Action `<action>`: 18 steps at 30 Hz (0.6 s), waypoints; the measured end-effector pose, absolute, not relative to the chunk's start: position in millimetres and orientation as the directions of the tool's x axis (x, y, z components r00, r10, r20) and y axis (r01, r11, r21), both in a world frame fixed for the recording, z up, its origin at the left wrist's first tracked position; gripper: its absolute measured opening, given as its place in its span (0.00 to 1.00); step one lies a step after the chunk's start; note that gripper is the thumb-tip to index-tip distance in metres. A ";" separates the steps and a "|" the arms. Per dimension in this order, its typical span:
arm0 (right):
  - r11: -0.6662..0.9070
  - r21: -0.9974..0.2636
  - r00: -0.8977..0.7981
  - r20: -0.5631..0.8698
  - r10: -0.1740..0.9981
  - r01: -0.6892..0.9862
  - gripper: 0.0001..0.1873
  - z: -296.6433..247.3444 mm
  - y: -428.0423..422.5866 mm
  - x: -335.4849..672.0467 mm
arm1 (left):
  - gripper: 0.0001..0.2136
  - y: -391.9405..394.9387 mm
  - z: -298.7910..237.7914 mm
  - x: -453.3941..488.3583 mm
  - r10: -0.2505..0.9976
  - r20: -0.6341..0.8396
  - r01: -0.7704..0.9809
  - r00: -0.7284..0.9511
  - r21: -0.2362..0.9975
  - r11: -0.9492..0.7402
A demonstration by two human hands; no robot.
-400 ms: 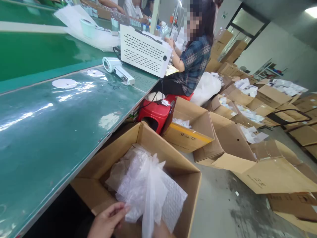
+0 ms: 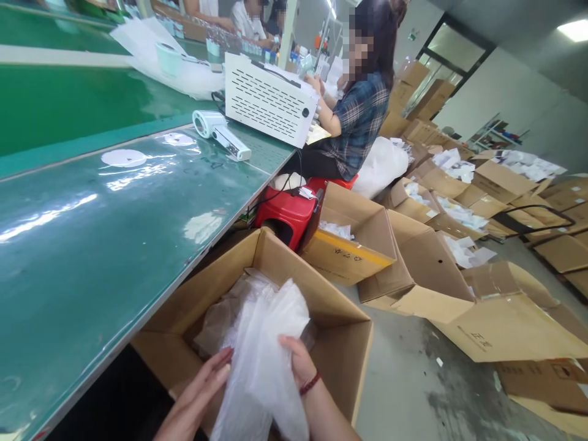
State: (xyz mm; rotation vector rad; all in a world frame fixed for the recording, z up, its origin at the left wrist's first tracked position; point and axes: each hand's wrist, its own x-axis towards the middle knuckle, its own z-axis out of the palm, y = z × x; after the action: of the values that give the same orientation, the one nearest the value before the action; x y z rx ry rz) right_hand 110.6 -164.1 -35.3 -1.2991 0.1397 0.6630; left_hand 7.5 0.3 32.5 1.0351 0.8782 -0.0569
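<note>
My right hand [image 2: 297, 366], with a red bracelet at the wrist, is closed on whitish bubble wrap bags [image 2: 269, 361], gripping their right edge. On the other side, my left hand [image 2: 202, 389] has its fingers stretched out, the tips against the left edge of the bags. Both hands are over an open cardboard box [image 2: 340, 343] beside the table. More crumpled bubble wrap [image 2: 220, 315] lies inside the box, partly hidden behind the bags I hold.
The green table [image 2: 138, 245] runs along the left, bearing a pale handheld device with a ring-shaped head [image 2: 220, 135], white discs [image 2: 124, 158] and a vented white machine [image 2: 266, 101]. A co-worker [image 2: 362, 116] sits beyond a red stool [image 2: 285, 214]. Open cartons [image 2: 427, 263] line the right.
My right hand has risen into view, lifting the bags upright towards me. My left hand has moved slightly up, its pinched fingers now straightened along the bags' edge.
</note>
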 end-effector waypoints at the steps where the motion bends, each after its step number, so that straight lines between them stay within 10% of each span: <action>1: 0.113 -0.833 0.788 -0.457 0.412 -0.542 0.14 -36.4 -158.4 105.1 | 0.31 -3.9 33.4 8.3 0.341 -0.665 0.449 0.664 0.720 0.529; 13: 0.105 -0.915 0.872 -0.328 0.364 -0.388 0.21 -22.9 -174.6 120.7 | 0.25 23.5 18.8 -2.5 0.495 -0.745 0.512 0.447 0.667 0.541; 18: 0.002 -0.889 0.706 -0.363 0.608 -0.458 0.29 4.7 -175.7 109.8 | 0.26 24.8 26.9 0.7 0.446 -0.770 0.449 0.456 0.632 0.632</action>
State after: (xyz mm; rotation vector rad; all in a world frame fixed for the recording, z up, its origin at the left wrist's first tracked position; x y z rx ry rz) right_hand 109.8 -175.7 4.7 -1.3265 -0.1394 0.8402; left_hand 0.7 24.8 26.9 0.9420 1.1452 -0.0026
